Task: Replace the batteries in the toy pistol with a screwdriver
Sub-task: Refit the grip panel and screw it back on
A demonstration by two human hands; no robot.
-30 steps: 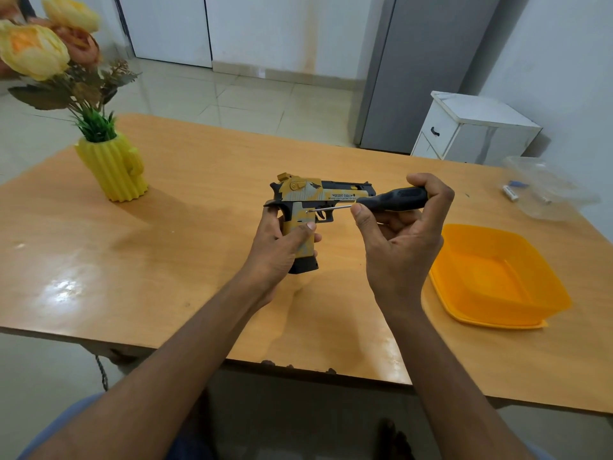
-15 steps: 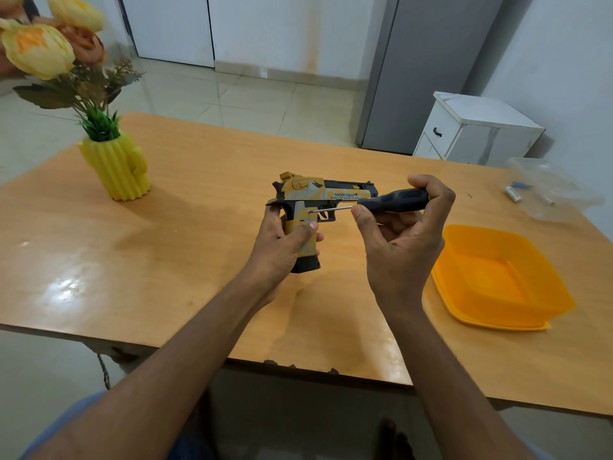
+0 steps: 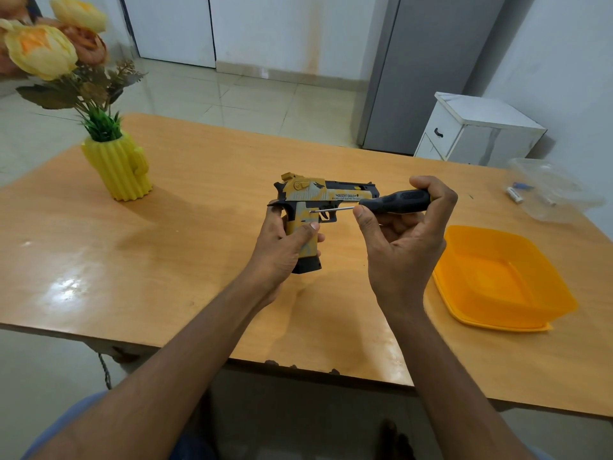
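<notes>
Head view | yellow ribbed cactus-shaped vase of flowers stands far left on wooden table | left hand wraps yellow-and-black toy pistol by its grip, above mid-table | right hand pinches black-handled screwdriver, tip on pistol | orange plastic tub right.

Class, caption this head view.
Left hand grips yellow toy pistol; right hand drives black-handled screwdriver into its grip.

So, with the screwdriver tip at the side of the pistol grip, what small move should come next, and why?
Probably turn the screwdriver with the right hand: its tip already sits against the toy pistol, which the left hand holds upright.
</notes>
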